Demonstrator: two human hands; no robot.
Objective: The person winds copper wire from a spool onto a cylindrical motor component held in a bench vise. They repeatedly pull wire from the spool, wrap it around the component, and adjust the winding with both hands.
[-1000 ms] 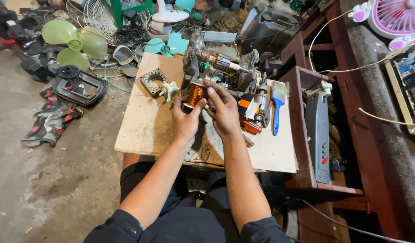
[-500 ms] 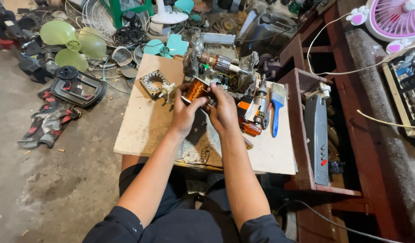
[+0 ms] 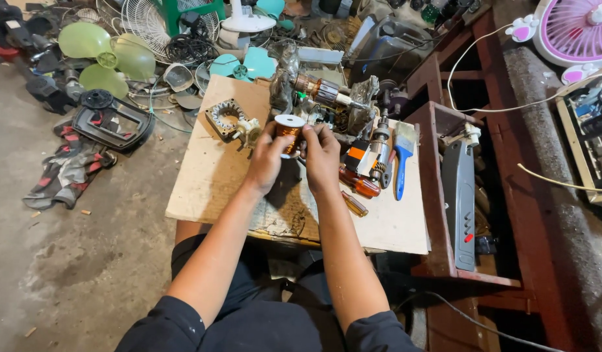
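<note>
Floor left of the board: green fan blades [image 3: 95, 55], a black plastic housing [image 3: 112, 120] and a heap of rags [image 3: 69, 169] lying well apart from the work.

Wooden board [image 3: 210, 176] serves as the bench top. Near its far left corner sits a motor stator [image 3: 226, 117], ring-shaped with copper windings, just beside the left hand.

Left hand [image 3: 267, 163] raised over the far middle of the board, fingers closed on the left side of a spool of copper wire [image 3: 289, 130]. Spool has a white flange on top, copper turns below; held upright, clear of the board.

Right hand [image 3: 322, 156] grips the same spool from the right, fingertips curled round it. Both hands touching the spool, thumbs close together.

Behind the hands, at the far edge: a motor armature [image 3: 324, 91] lying tilted among scrap.

Right of the hands: an amber-handled screwdriver [image 3: 360, 186], then a blue-handled paintbrush [image 3: 403, 153] near the right edge.

Off the right edge, a dark red wooden shelf [image 3: 431, 195].
</note>
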